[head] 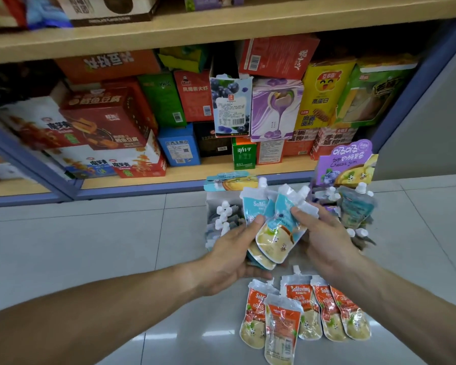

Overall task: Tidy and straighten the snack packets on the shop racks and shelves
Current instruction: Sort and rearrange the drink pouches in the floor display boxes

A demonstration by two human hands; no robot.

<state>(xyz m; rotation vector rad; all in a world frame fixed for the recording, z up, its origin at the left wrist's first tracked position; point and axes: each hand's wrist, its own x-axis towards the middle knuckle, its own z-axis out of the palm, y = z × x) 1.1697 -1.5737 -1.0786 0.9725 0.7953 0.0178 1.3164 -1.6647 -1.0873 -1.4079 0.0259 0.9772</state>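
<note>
My left hand (229,256) holds a small stack of blue spouted snack pouches (271,233) from below, thumb on top. My right hand (324,233) pinches the upper edge of the top blue pouch. Both hands hover above the tiled floor in front of two display boxes: a white one (216,214) at the left with pouch caps showing, and a purple "Cheese jam" one (345,167) at the right holding more pouches. Several orange spouted pouches (303,314) lie loosely fanned on the floor below my hands.
The lowest shelf (190,175) is packed with snack boxes in red, green, blue, purple and yellow, some tilted or upside down. A wooden shelf board (221,25) runs above. A blue shelf upright (416,83) stands at the right beside a grey wall.
</note>
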